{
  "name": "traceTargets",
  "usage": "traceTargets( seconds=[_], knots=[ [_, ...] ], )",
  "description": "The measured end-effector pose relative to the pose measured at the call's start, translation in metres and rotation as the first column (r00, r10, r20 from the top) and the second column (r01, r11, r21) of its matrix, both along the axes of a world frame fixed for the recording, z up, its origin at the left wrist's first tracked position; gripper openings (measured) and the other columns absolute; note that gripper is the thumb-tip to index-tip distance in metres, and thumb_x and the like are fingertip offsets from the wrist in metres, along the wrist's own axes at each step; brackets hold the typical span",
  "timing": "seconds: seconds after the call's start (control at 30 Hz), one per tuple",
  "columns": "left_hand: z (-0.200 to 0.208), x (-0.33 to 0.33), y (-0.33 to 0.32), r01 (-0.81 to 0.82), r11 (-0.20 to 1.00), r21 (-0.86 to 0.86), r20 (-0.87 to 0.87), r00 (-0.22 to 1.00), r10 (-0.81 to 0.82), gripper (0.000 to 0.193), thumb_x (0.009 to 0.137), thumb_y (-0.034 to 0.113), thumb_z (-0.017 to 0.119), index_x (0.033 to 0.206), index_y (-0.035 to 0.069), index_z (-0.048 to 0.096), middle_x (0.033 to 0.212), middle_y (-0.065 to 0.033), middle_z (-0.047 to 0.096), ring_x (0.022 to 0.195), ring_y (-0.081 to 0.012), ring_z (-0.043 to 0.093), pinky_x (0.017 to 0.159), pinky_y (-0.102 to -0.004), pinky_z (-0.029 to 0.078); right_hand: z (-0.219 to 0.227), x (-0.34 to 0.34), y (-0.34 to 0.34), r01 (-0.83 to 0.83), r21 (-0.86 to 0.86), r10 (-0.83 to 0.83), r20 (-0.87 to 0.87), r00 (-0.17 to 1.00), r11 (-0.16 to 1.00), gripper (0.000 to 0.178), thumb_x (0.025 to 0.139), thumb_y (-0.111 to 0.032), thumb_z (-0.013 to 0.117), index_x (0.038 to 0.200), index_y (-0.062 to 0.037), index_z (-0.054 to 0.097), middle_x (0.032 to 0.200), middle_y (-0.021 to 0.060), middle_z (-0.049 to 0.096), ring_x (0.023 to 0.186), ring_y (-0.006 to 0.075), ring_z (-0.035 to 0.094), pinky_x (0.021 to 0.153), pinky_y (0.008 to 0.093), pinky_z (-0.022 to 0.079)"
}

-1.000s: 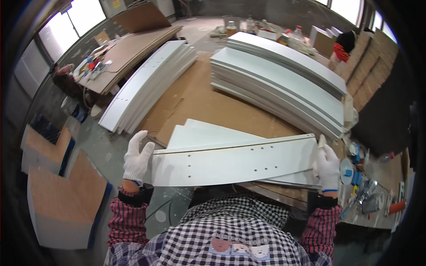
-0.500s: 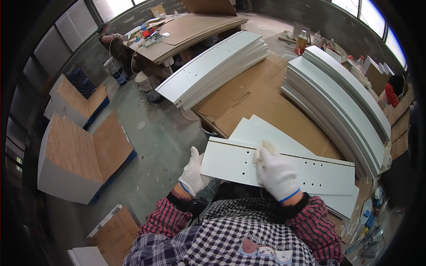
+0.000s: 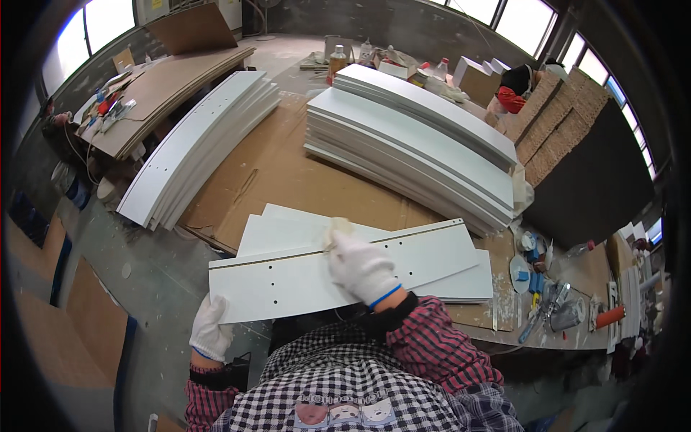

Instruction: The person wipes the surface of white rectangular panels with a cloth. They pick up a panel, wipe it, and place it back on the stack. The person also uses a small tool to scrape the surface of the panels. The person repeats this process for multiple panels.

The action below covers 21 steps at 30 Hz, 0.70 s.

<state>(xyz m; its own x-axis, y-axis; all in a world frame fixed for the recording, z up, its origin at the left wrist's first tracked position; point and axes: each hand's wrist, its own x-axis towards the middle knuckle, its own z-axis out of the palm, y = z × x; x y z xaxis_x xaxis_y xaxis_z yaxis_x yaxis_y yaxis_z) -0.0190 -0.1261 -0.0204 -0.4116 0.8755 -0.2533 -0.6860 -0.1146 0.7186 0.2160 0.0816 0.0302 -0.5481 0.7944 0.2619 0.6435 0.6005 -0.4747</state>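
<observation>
A long white panel with small dark holes and a dark groove along its far edge lies slanted before me, its right end farther away. My left hand, in a white knit glove, is closed on its near left corner; the fingers beneath are partly hidden. Midway along the panel, my gloved right hand presses a cream wad, cloth or sponge, against the groove. More white panels lie fanned out underneath.
Stacks of white panels stand at the left and far right of the brown board-covered table. Tools and a grey cup crowd the right edge. A person in red is beyond; another table stands far left.
My view has swung to the right. The panel's right end now angles farther away. My left hand has gone to its near left corner, and my right hand has slid the wad slightly right along the groove.
</observation>
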Motion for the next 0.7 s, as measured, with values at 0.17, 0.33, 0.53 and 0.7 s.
traceTargets(
  seconds=[0.17,0.33,0.53,0.7],
  knots=[
    [0.000,-0.001,0.004,0.005,1.000,-0.005,-0.035,0.999,-0.005,0.043,0.098,0.013,0.057,0.136,-0.004,0.044,0.129,-0.0155,0.058,0.119,-0.0264,0.059,0.101,-0.0394,0.051,0.005,0.155,0.074,0.531,-0.085,-0.502,0.230,0.834,0.843,0.032,0.092,-0.027,0.052,0.114,-0.0064,0.062,0.112,0.0255,0.064,0.101,0.0426,0.062,0.084,0.0500,0.051],
    [0.001,0.000,0.005,0.008,1.000,0.017,-0.009,1.000,-0.008,0.041,0.099,0.014,0.055,0.134,-0.005,0.045,0.129,-0.0160,0.058,0.118,-0.0270,0.060,0.101,-0.0401,0.051,-0.005,0.247,0.083,0.696,0.108,-0.694,0.283,0.663,0.709,0.039,0.092,-0.030,0.053,0.121,-0.0071,0.063,0.111,0.0254,0.064,0.104,0.0420,0.062,0.090,0.0477,0.050],
    [-0.008,-0.011,-0.006,-0.026,1.000,-0.001,0.102,0.994,0.026,0.050,0.103,0.033,0.049,0.137,-0.003,0.044,0.131,-0.0175,0.057,0.118,-0.0285,0.060,0.094,-0.0422,0.056,0.016,0.226,0.037,0.599,0.088,-0.605,0.164,0.779,0.796,0.036,0.091,-0.029,0.054,0.119,-0.0081,0.062,0.102,0.0229,0.065,0.096,0.0401,0.064,0.083,0.0482,0.052],
    [0.003,0.008,-0.020,0.017,0.999,0.027,0.233,0.972,-0.023,0.062,0.101,0.045,0.048,0.141,-0.002,0.039,0.133,-0.0216,0.053,0.116,-0.0348,0.059,0.086,-0.0495,0.061,0.013,0.199,0.012,0.466,0.067,-0.470,0.188,0.863,0.882,0.035,0.088,-0.028,0.057,0.116,-0.0079,0.065,0.103,0.0206,0.066,0.092,0.0396,0.065,0.079,0.0474,0.053]
  ],
)
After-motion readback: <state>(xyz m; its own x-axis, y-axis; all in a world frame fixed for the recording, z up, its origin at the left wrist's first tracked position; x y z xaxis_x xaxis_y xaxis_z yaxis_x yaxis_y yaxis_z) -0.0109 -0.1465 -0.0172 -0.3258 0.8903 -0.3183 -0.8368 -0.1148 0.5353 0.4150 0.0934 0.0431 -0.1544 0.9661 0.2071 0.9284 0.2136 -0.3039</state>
